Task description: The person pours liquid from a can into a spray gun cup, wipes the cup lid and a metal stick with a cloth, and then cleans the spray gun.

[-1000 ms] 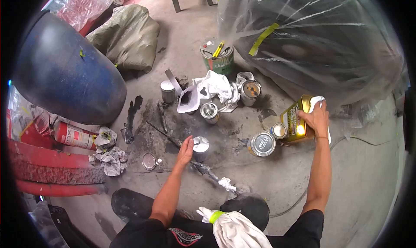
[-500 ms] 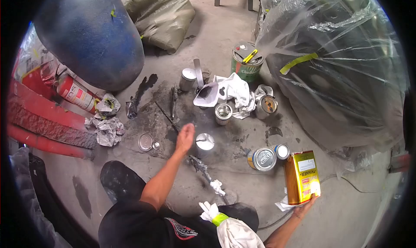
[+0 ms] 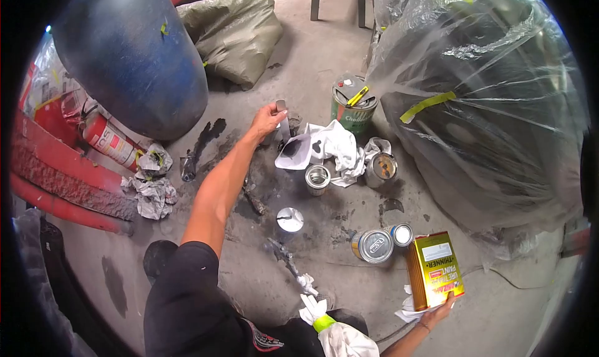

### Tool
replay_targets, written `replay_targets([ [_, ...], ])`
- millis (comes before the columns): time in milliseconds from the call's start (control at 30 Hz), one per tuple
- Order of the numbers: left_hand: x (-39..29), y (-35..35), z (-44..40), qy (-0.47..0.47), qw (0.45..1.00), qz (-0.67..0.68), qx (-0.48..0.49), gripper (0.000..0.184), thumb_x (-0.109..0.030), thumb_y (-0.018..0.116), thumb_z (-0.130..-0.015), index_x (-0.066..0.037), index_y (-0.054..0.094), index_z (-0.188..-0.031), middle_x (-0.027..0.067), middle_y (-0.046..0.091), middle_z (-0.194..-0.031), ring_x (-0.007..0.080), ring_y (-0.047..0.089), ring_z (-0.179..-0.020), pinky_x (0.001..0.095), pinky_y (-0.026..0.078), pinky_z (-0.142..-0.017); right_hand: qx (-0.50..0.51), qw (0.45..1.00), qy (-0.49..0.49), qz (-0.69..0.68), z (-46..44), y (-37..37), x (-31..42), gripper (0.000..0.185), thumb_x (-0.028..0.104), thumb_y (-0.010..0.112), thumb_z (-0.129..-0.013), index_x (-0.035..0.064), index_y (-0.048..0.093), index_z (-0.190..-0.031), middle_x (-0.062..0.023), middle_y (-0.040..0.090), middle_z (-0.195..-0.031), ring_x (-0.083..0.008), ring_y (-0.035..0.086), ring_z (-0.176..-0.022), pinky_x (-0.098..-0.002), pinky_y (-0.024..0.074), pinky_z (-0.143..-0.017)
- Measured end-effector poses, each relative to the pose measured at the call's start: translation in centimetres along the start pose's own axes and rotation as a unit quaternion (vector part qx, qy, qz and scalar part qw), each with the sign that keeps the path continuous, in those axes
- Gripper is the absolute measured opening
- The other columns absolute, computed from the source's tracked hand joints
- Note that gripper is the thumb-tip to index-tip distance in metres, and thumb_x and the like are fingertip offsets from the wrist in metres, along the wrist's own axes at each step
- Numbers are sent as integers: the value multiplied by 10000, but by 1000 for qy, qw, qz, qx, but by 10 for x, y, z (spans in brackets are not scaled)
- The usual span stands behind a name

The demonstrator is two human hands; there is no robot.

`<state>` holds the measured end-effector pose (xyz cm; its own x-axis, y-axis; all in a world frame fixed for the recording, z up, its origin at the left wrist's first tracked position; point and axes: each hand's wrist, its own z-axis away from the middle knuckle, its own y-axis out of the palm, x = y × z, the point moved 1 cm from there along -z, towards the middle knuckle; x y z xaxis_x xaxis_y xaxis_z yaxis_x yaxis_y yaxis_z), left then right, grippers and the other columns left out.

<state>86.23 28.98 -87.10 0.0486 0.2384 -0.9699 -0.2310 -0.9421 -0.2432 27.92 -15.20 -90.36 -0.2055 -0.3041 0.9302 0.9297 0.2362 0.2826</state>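
Note:
My left hand [image 3: 268, 121] reaches forward, its fingers closed on the upper part of a flat metal strip [image 3: 285, 132]. The strip stands upright at the stained white paper container [image 3: 294, 152], by a crumpled white rag [image 3: 339, 146]. My right hand [image 3: 438, 314] holds a yellow rectangular thinner can [image 3: 435, 273] near its lower end, with white cloth or paper [image 3: 409, 308] under it. Nearer me are an open metal tin [image 3: 317, 178] and a can with a pale top [image 3: 289, 220].
A green can [image 3: 353, 110] with a yellow cutter [image 3: 357, 96] on top stands farther back. Closed tins [image 3: 376, 246] sit beside the thinner can. A blue barrel [image 3: 134, 57] and fire extinguisher [image 3: 111, 142] are left; plastic sheeting [image 3: 486, 132] covers something right.
My left hand has moved forward from above the pale-topped can to the metal strip and closed on it. My right hand still holds the thinner can. The view has shifted slightly.

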Motion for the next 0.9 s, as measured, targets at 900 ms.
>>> replay_targets([
  [900,-221,-67,71,221,951,189,-106,209,-210,596,-969,-86,571,-1135,37,682,-971,108,650,-833,266,554,-721,-26,716,-362,597,-88,175,45,489,357,507,-967,-58,577,-1215,-267,566,-1222,-436,561,-1087,-447,450,-926],
])
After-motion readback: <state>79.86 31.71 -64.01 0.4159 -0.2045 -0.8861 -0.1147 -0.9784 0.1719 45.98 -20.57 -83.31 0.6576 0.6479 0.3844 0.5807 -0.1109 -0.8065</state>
